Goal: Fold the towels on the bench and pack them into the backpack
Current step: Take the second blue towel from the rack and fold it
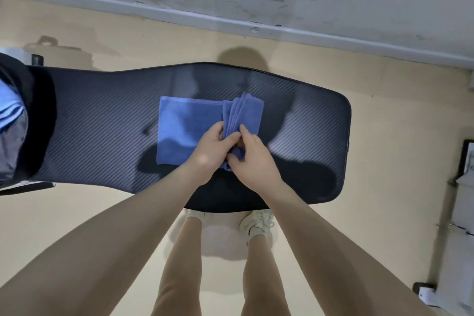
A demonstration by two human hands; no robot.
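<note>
Hands, left (pixel 209 147) and right (pixel 250 154), pinch blue towels (pixel 184 128) on unlabelled bench (pixel 102 123).

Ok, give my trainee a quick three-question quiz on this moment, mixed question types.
1. True or false: both hands grip the bunched towel.
2. Where does the flat towel lie? A) on the floor B) on the bench C) in the backpack
3. Fill in: the backpack sits at the bench's ___ end in the head view.

Key:
1. True: the left hand and the right hand both hold it.
2. B
3. left
</note>
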